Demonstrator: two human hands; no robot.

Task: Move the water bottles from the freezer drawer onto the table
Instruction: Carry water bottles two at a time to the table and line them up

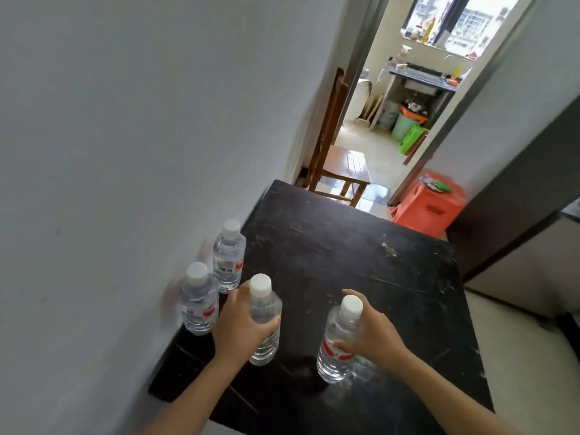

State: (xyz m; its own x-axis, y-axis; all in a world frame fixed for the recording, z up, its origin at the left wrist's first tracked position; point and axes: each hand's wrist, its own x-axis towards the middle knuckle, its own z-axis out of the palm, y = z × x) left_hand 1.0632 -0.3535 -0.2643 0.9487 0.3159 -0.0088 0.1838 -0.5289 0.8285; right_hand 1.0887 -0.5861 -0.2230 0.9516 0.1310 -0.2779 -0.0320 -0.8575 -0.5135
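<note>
Head view:
Left hand (240,326): fingers curled round the left bottle (264,304), held upright over the worktop (345,262).
Right hand (375,335): wrapped round the right bottle (332,364), also upright.
Others: far bottle (229,259) and near bottle (199,304) stand on the worktop beside the wall (125,152).

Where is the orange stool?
In the head view, the orange plastic stool stands on the floor at upper right, beyond the far right corner of the black table, right of the wooden chair.

I see: black, scuffed table (345,262); on it clear bottles (229,259) w/ white caps (231,227), red-white labels (208,313); beyond table, orange stool (430,208).
</note>
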